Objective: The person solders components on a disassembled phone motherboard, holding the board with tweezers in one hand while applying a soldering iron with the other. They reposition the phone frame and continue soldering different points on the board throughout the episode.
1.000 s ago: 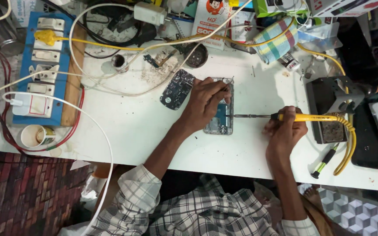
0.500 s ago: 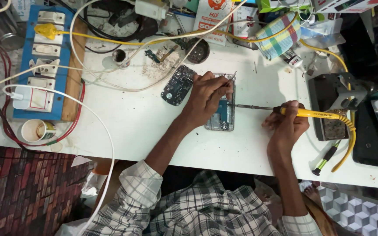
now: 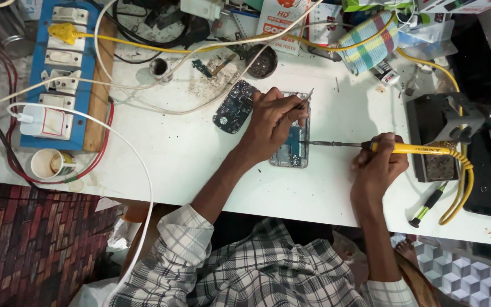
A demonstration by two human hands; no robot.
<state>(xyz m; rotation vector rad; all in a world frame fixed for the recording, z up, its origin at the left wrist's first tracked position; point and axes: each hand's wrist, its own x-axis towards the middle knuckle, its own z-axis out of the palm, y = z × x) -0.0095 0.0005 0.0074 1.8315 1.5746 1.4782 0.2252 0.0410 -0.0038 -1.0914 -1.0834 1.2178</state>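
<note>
An opened phone (image 3: 292, 149) lies face down in the middle of the white table (image 3: 177, 153), its circuit board showing. My left hand (image 3: 271, 122) rests on its upper half and pinches metal tweezers (image 3: 305, 98) whose tips stick out past the fingers. My right hand (image 3: 379, 162) grips a yellow-handled soldering iron (image 3: 410, 149), held level, with its metal tip reaching left onto the phone's right edge. A yellow cord loops from the handle down to the right.
A dark curved circuit board (image 3: 234, 106) lies left of the phone. A blue switchboard (image 3: 63, 74) with plugs and a cup (image 3: 49, 164) sit far left. A black iron stand (image 3: 439, 136), a green screwdriver (image 3: 427, 204), a dark phone (image 3: 487, 170) and checked cloth (image 3: 367, 42) are on the right.
My right hand and the soldering iron have shifted slightly; the tip stays at the phone's right edge. The left hand keeps its place on the phone with the tweezers.
</note>
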